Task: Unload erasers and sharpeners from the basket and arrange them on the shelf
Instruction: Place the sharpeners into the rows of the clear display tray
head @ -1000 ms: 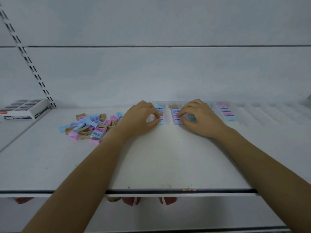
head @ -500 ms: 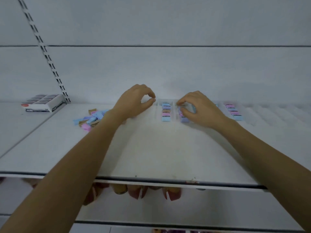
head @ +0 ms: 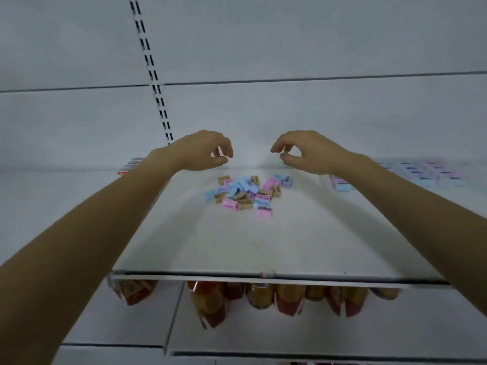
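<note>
Hovering above the sharpener pile (head: 246,193), left hand (head: 201,151) and right hand (head: 308,151) empty, apart, fingers loosely curled.

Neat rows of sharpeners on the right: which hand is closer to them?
Right. The right hand hovers just left of the sharpener rows; the left hand is farther left, above the left edge of the loose sharpener pile.

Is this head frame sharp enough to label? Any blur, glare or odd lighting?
Head view: dim, flat, bluish light, no glare; soft arm shadows fall on the shelf. The pile of sharpeners at centre is fairly crisp; the rows at right and the bottles below are smeared by blur. Wide-angle stretch enlarges the forearms towards the edges.
</note>
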### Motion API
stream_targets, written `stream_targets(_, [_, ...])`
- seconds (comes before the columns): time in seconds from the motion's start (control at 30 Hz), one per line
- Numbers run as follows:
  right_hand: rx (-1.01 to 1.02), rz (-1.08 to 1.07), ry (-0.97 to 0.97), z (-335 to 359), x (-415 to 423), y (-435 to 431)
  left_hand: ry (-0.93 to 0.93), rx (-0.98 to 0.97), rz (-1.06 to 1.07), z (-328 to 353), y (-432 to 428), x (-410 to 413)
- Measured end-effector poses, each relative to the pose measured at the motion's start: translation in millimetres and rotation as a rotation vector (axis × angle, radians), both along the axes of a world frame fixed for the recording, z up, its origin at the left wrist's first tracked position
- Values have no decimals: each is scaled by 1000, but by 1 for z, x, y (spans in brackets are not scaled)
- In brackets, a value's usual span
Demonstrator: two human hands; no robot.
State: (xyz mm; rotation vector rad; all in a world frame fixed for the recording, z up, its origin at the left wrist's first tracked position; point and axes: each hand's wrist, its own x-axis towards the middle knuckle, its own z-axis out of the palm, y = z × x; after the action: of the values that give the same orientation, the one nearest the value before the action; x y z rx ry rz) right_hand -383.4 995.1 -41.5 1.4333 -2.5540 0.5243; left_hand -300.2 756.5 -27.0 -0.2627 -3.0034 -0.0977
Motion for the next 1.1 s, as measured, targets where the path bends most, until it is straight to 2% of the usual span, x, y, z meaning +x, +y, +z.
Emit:
stream_targets(0.17, [32,-16,-46,-6,21,-45,-111,-16,-37,-10,-40,7])
stream_targets(0.5, [213,-127,-153,-5,23,-81,-214,171,-170,-39,-37,-18])
stream_targets(0.73, [389,-120,-182,-3,9,-99,-276,82,-145,-33,-34,-31])
stream_targets(0.87, [503,-115,-238,-8,2,-108,-207,117,-127,-23,-43,-31])
stream_targets(1.0, [493,-141,-316,-7,-1,-111,-93,245,-114,-28,-56,-30])
stream_targets(1.1, [520,-143,-286,-5,1,-114,-80,340,-117,-30,-65,-27])
